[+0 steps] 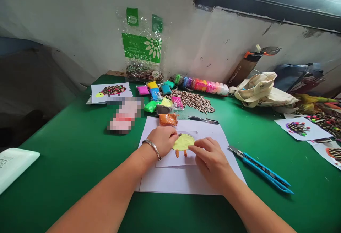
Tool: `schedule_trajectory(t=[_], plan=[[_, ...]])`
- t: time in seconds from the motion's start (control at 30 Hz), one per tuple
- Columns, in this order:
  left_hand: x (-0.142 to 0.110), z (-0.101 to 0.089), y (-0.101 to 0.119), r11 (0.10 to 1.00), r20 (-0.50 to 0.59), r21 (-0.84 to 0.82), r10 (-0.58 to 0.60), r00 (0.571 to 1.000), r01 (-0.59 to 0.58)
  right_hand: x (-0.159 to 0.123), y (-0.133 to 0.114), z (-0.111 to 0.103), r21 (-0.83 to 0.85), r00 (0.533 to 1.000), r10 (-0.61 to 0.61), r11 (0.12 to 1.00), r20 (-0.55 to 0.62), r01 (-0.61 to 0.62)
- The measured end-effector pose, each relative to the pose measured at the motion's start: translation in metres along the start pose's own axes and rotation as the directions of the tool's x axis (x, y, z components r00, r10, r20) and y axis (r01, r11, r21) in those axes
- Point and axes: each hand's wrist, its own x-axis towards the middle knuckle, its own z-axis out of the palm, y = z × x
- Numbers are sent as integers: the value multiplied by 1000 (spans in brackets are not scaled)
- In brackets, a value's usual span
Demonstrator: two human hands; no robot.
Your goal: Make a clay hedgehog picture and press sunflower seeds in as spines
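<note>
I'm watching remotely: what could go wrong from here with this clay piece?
The right hand is pressing close to the orange clay legs at the edge of the yellow clay disc, so they might smear or shift. The small paper sheet looks loose on the larger sheet and could slide under pressure. The blue-handled craft knife lies right of that hand, blade end toward the paper, so a wide sideways move might catch it.
</note>
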Motion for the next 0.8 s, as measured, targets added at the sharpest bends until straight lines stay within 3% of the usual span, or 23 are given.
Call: schedule_trajectory(t=[0.27, 0.8], plan=[[1, 1, -1, 1000, -6, -6, 1, 1000, -1, 1, -5, -5, 27, 989, -59, 998, 139, 56], [2, 2, -2, 999, -25, -34, 3, 1000, -4, 0, 0, -7, 63, 981, -46, 997, 186, 34]])
